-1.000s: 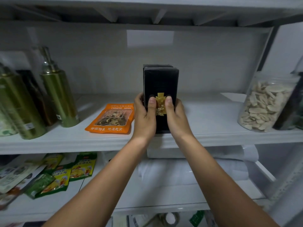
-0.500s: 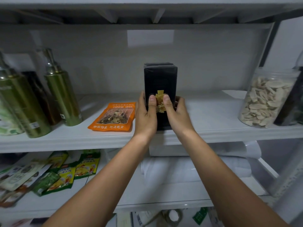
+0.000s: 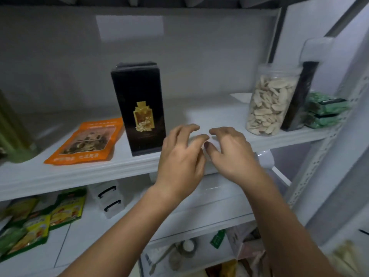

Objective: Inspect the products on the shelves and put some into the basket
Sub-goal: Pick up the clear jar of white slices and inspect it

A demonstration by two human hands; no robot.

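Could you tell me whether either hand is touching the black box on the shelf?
Apart. The head view shows bare shelf between the black box and the left hand; the right hand is farther off.

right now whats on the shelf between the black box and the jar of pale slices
In the head view only bare white shelf lies between the black box and the jar. Both empty hands, left and right, hover before that gap.

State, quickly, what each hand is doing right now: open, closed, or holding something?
Left hand: open, fingers loosely curled, holding nothing, to the right of the black box.
Right hand: open, fingers loosely curled, holding nothing.
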